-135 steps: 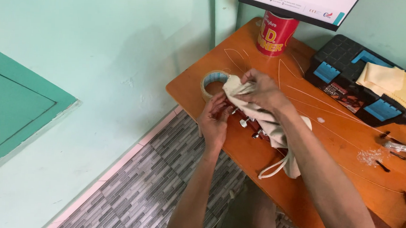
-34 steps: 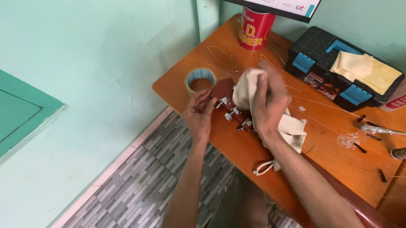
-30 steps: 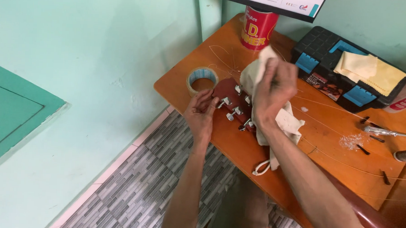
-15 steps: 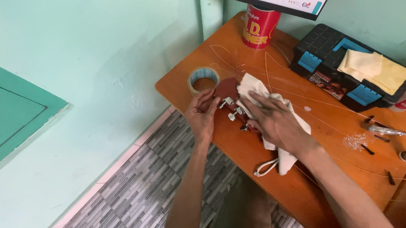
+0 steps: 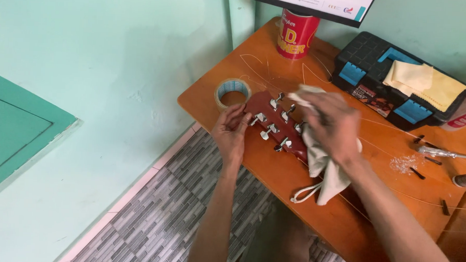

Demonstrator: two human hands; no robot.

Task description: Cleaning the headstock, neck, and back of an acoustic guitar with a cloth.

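Here, a glossy red-brown wooden guitar headstock with six chrome tuning pegs is steadied at its near-left edge by the fingertips of the left hand, lying on the orange wooden table just right of a roll of clear tape. A soft, limp off-white cloth is clenched in the right hand and pressed against the headstock's right side. The headstock is judged stiff, smooth and slippery, best gripped by its edges; the protruding pegs look delicate. A black and blue plastic toolbox stands far right.
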